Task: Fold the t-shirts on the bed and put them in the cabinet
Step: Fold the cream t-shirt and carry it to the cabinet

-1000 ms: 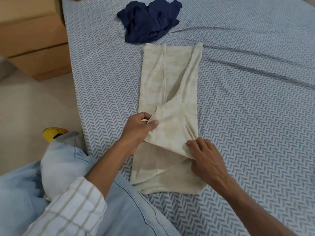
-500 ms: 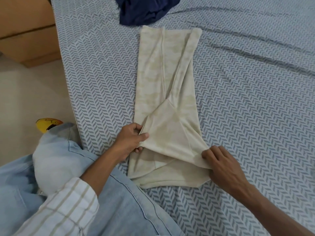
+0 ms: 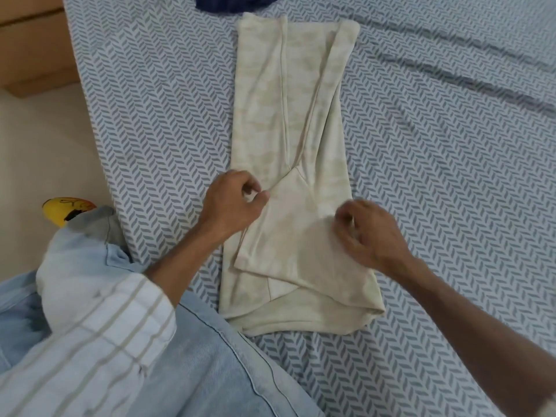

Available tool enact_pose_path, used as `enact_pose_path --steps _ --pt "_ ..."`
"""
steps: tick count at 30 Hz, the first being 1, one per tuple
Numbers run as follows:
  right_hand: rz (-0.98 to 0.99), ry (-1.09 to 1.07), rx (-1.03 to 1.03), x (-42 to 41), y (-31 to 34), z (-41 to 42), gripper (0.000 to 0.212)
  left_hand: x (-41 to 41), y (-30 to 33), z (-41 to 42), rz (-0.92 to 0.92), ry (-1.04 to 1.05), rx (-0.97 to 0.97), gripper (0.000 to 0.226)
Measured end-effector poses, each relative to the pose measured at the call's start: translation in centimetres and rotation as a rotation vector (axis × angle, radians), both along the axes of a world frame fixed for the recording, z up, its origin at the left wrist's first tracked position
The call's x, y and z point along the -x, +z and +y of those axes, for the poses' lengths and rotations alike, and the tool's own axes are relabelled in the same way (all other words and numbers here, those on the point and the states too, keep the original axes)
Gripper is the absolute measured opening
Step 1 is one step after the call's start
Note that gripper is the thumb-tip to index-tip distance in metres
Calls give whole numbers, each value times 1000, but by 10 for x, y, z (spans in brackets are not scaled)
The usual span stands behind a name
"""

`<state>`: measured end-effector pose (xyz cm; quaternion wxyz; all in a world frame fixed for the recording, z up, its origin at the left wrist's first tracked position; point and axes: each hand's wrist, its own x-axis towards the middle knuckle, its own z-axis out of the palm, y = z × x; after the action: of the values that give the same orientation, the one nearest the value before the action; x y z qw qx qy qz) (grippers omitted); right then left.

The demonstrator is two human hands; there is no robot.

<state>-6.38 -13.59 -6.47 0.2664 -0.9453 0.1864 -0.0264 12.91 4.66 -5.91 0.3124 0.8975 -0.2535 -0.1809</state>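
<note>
A cream t-shirt (image 3: 288, 121) lies folded into a long strip on the bed (image 3: 451, 182), with a flap laid flat over its near end. My left hand (image 3: 233, 204) is at the strip's left edge, where thumb and forefinger pinch the fabric. My right hand (image 3: 368, 233) hovers over the strip's right side with curled fingers. It is blurred, so I cannot see whether it holds cloth. A crumpled navy t-shirt (image 3: 234, 2) lies beyond the cream one, cut off by the top edge.
The bed has a blue-and-white herringbone sheet with creases at the right. My knee in light jeans (image 3: 195, 371) rests on the near edge. Wooden furniture (image 3: 33, 49) stands at the top left beside the bed. A yellow slipper (image 3: 64, 206) is on the floor.
The flap that both hands were pulling toward me now lies flat on the shirt's near end. Both hands have moved up to the middle of the strip.
</note>
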Motion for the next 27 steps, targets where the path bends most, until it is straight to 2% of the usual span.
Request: enact_pose_path --steps 3,8,12,14,16,20,23,27 --pt "-54 -152 26 -81 -1 -24 10 -12 -4 -39 37 -82 70 12" --pt "0 -337 62 -220 -6 -83 23 -31 -32 -75 280 -29 35 27" --pt "107 -498 76 -285 -12 -130 47 -41 -34 -73 422 -48 43 29" --pt "108 -638 31 -304 -13 -149 63 -42 -36 -72 398 -79 38 25" --pt "95 -737 -9 -314 -14 -165 70 -43 -41 -71 349 -97 36 24" --pt "76 -839 -6 -325 -14 -190 51 -45 -45 -68 345 -105 102 26" --pt "-21 -870 27 -334 -7 -191 44 -43 -41 -66 373 -86 118 25" --pt "-171 -740 134 -363 6 -168 39 -45 -35 -64 521 -93 163 32"
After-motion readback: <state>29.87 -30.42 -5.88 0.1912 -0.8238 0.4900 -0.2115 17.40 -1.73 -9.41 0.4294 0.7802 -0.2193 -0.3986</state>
